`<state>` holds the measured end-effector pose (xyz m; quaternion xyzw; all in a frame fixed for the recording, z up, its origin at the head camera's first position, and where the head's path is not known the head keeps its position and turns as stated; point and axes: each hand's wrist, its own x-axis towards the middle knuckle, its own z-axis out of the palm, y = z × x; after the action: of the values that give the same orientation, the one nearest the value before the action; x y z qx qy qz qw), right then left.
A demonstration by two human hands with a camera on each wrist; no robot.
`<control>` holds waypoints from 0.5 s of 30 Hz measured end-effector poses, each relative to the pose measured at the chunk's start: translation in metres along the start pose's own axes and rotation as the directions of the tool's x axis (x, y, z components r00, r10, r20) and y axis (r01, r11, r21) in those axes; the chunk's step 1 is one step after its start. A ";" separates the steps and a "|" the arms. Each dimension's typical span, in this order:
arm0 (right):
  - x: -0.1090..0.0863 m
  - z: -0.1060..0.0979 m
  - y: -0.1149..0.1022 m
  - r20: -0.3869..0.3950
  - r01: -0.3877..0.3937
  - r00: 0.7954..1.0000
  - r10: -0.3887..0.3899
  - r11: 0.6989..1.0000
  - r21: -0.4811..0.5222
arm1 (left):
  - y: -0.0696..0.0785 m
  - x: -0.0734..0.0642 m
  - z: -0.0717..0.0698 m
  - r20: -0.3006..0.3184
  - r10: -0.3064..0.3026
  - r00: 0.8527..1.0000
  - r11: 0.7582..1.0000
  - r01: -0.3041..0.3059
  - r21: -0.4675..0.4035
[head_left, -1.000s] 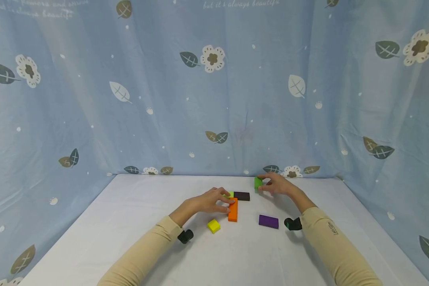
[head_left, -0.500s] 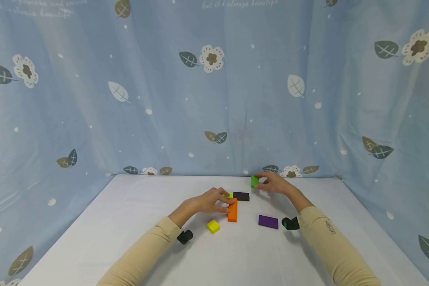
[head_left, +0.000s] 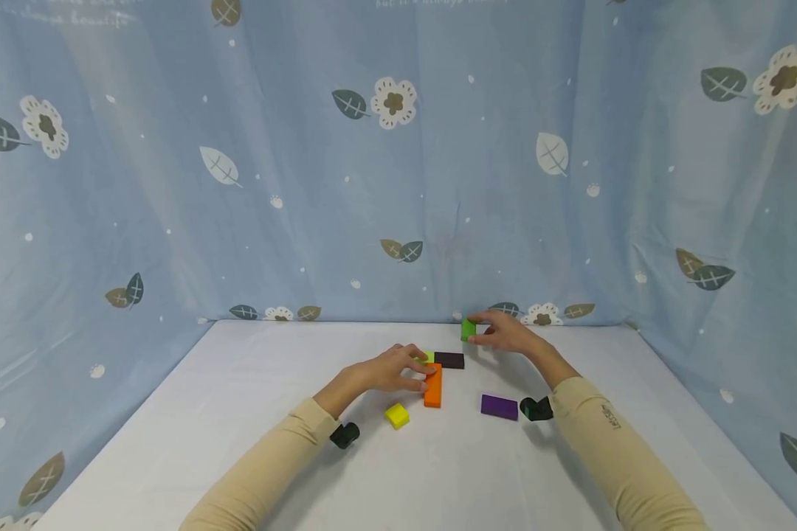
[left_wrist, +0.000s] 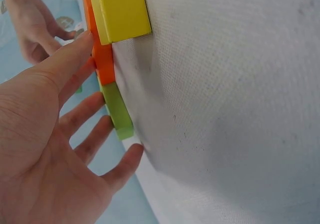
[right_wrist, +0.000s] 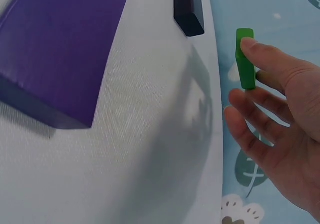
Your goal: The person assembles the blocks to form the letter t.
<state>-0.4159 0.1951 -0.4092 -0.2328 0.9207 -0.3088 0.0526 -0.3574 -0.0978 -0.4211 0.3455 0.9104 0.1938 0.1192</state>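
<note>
My right hand [head_left: 505, 332] pinches a green block [right_wrist: 245, 58] between thumb and fingers, held off the table near its back edge. My left hand [head_left: 388, 369] rests at an orange block [head_left: 433, 387], thumb tip and index finger touching it. Its other fingers reach, loosely extended, to a lime-green block [left_wrist: 117, 108] that lies at the orange block's far end, partly hidden in the head view. A dark brown block [head_left: 449, 361] lies directly right of the lime-green one. Nearer the person, a yellow block [head_left: 397, 416] lies by the left hand and a purple block [head_left: 499, 407] lies to the right.
A white cloth [head_left: 438, 479] covers the table. Behind it hangs a blue curtain [head_left: 319, 206] with leaves and flowers, meeting the table's back edge. A black device is worn at each wrist, below the sleeve cuffs.
My right hand has carried the green block to the left and slightly higher, towards the space behind the dark brown block. The left hand stays at the orange block.
</note>
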 end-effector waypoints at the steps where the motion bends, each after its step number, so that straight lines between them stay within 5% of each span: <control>1: 0.001 0.000 0.000 0.001 0.003 1.000 -0.003 1.000 -0.003 | 0.000 0.000 0.000 -0.001 0.001 1.000 1.000 -0.001 0.000; 15: 0.006 0.004 -0.004 -0.007 0.026 1.000 -0.027 1.000 -0.014 | 0.002 -0.002 0.000 -0.013 0.014 1.000 1.000 -0.014 -0.002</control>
<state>-0.4187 0.1871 -0.4102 -0.2443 0.9198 -0.3041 0.0437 -0.3550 -0.0980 -0.4206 0.3503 0.9086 0.1978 0.1122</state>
